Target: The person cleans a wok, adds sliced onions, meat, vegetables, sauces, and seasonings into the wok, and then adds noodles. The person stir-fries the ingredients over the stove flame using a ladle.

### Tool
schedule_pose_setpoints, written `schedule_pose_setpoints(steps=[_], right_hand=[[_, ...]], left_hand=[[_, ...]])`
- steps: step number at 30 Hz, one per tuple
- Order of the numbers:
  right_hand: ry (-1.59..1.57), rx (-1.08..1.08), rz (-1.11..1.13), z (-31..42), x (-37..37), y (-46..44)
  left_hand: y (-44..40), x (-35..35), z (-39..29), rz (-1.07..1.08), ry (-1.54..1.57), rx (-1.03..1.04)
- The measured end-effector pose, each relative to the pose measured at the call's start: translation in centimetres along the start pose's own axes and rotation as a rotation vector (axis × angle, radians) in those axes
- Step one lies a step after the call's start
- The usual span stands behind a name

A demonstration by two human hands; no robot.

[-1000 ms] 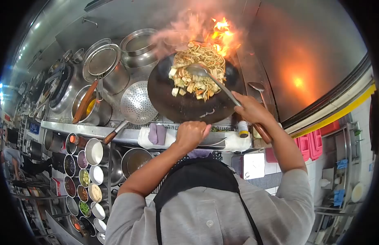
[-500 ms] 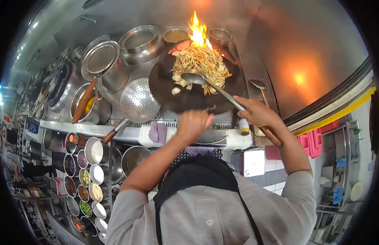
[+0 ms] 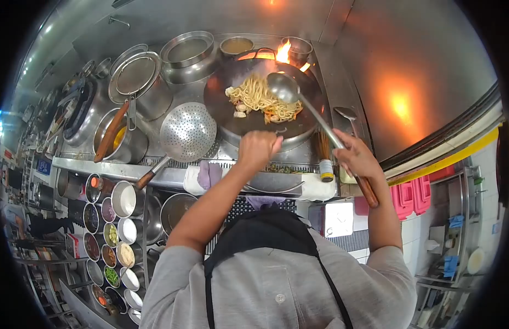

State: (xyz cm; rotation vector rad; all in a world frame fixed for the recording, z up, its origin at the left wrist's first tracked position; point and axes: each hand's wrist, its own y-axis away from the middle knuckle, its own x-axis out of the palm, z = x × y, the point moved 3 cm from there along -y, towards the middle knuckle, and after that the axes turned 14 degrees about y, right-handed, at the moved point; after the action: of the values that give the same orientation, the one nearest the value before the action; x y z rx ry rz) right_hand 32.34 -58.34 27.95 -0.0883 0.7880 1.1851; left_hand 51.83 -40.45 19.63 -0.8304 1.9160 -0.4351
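My right hand (image 3: 357, 159) is closed around the long handle of a metal ladle (image 3: 283, 88), whose end is wooden. The ladle's bowl rests over the right side of thick noodles (image 3: 258, 97) in a dark wok (image 3: 221, 112). Bits of meat and vegetable are mixed with the noodles, and steam rises from them. At the wok's near rim, my left hand (image 3: 258, 149) is a fist gripping the wok; the part inside the fingers is hidden. Flames (image 3: 283, 52) show behind the wok's far rim.
Left of the wok lies a perforated strainer (image 3: 188, 131) with a wooden handle. Metal pots (image 3: 189, 52) stand behind it. Several ingredient bowls (image 3: 124, 255) line the lower left. A spoon (image 3: 345, 113) and a container of thin sticks (image 3: 326, 169) are at the right. A purple cloth (image 3: 209, 174) lies in front.
The wok has levelled from its tilt, and its far loop handle now shows. Noodles settled lower, flames shrank. My right hand moved the ladle's bowl up and to the right.
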Motion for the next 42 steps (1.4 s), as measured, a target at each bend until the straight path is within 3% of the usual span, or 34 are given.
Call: schedule_pose_setpoints(steps=[1, 3, 5, 8, 10, 14, 19, 25, 27, 28, 29, 31, 40, 42], right_hand=[[0.003, -0.002, 0.001, -0.5, 0.2, -0.8], [-0.070, 0.013, -0.212, -3.1, 0.9, -4.3], [0.072, -0.002, -0.363, -4.7, 2.6, -7.9], [-0.136, 0.048, -0.263, -5.0, 5.1, -11.2], [-0.244, 0.015, -0.073, -5.0, 5.4, -12.5], [-0.429, -0.019, -0.091, -5.6, 2.8, -14.0], [-0.139, -0.077, -0.165, -5.3, 0.6, -21.2], [-0.031, -0.136, 0.043, -1.6, 3.0, -25.4], [0.480, -0.451, -0.101, -0.4, 3.1, -24.1], [0.523, -0.814, -0.282, -2.0, 3.1, -24.4], [0.524, -0.806, -0.282, -0.9, 2.0, -22.2], [0.920, -0.491, -0.053, 0.9, -0.8, -17.6], [1.027, -0.328, -0.206, -1.1, -8.9, -7.1], [1.004, -0.404, -0.216, -2.1, -10.2, -5.7]], left_hand=[[-1.0, 0.3, 0.7, -0.007, 0.028, -0.006], [-1.9, 1.2, 1.8, 0.005, 0.051, -0.050], [-1.7, 2.7, 3.2, 0.020, 0.056, -0.057], [-1.5, 4.0, 4.3, 0.046, 0.052, -0.078], [-1.6, 4.3, 4.5, 0.027, 0.077, -0.059], [-1.7, 4.4, 4.7, 0.026, 0.063, -0.071], [-2.0, 4.2, 4.5, 0.011, 0.046, -0.074], [-2.0, 4.1, 4.6, 0.007, 0.074, -0.094], [-1.9, 4.3, 4.7, 0.003, 0.053, -0.073], [-1.9, 4.3, 4.7, 0.005, 0.058, -0.074], [-1.9, 4.2, 4.6, 0.012, 0.052, -0.091], [-2.1, 4.1, 4.4, 0.020, 0.054, -0.103], [-1.9, 4.3, 4.8, 0.030, 0.141, -0.102], [-1.9, 4.1, 4.6, 0.041, 0.140, -0.096]])
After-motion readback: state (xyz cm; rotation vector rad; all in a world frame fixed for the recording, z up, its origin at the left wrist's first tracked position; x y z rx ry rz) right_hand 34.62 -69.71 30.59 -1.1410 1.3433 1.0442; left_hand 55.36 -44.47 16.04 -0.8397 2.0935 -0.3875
